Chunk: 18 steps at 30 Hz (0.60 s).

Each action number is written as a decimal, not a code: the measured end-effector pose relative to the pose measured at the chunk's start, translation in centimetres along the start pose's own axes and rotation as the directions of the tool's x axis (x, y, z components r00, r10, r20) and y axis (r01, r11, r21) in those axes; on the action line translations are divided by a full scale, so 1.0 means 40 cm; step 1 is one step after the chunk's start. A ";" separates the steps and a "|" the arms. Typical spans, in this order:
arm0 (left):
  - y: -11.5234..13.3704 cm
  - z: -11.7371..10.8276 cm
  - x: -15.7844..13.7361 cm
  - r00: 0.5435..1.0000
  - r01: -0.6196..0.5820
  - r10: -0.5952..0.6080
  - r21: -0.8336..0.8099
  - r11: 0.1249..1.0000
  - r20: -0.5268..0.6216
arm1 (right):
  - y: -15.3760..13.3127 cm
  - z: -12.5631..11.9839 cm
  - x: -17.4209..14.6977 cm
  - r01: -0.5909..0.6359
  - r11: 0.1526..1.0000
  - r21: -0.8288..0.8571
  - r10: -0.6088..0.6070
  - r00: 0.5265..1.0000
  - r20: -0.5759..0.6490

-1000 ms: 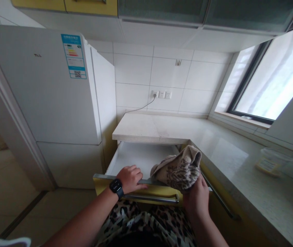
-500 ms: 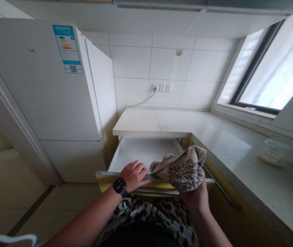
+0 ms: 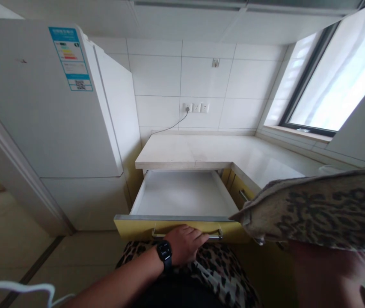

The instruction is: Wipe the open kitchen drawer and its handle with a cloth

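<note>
One drawer [image 3: 134, 227] was open; one cloth [image 3: 323, 207] was held.
The cloth was grasped by the right hand [image 3: 336, 267], right of the drawer, the counter [image 3: 182, 149] partly hidden behind. The handle [image 3: 217, 236] was partly covered by the left hand [image 3: 185, 245]; grip could not be told.

One camera is sitting on the person's head. It is looking forward and down at the left hand [image 3: 185, 245] and the drawer [image 3: 182, 194] from close by, and it is facing the white wall [image 3: 158, 76] farther off.
</note>
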<state>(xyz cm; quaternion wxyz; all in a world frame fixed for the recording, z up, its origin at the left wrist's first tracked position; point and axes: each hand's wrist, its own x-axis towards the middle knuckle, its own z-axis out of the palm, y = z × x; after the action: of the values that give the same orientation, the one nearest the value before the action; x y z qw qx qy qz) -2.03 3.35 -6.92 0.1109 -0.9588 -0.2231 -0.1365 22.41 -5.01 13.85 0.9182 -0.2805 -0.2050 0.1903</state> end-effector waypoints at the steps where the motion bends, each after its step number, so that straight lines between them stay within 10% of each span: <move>1: -0.005 0.004 0.004 1.000 -0.005 0.005 0.005 1.000 0.018 | 0.002 0.002 -0.003 -0.007 1.000 0.005 0.007 1.000 -0.014; 8: -0.015 0.010 0.008 0.990 0.079 -0.078 -0.004 0.997 0.115 | 0.095 0.005 -0.025 -0.298 0.955 0.002 0.297 0.954 0.021; 18: 0.046 -0.038 0.027 0.903 0.360 -0.319 -0.099 0.928 0.289 | 0.150 -0.088 -0.086 -0.350 0.929 -0.118 0.361 0.928 0.091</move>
<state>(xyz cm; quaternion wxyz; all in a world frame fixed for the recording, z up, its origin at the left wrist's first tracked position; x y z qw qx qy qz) -0.58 1.76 -5.43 -0.0182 -0.9202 -0.3890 -0.0393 19.81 -3.52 6.68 0.8406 -0.3473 -0.2109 0.3582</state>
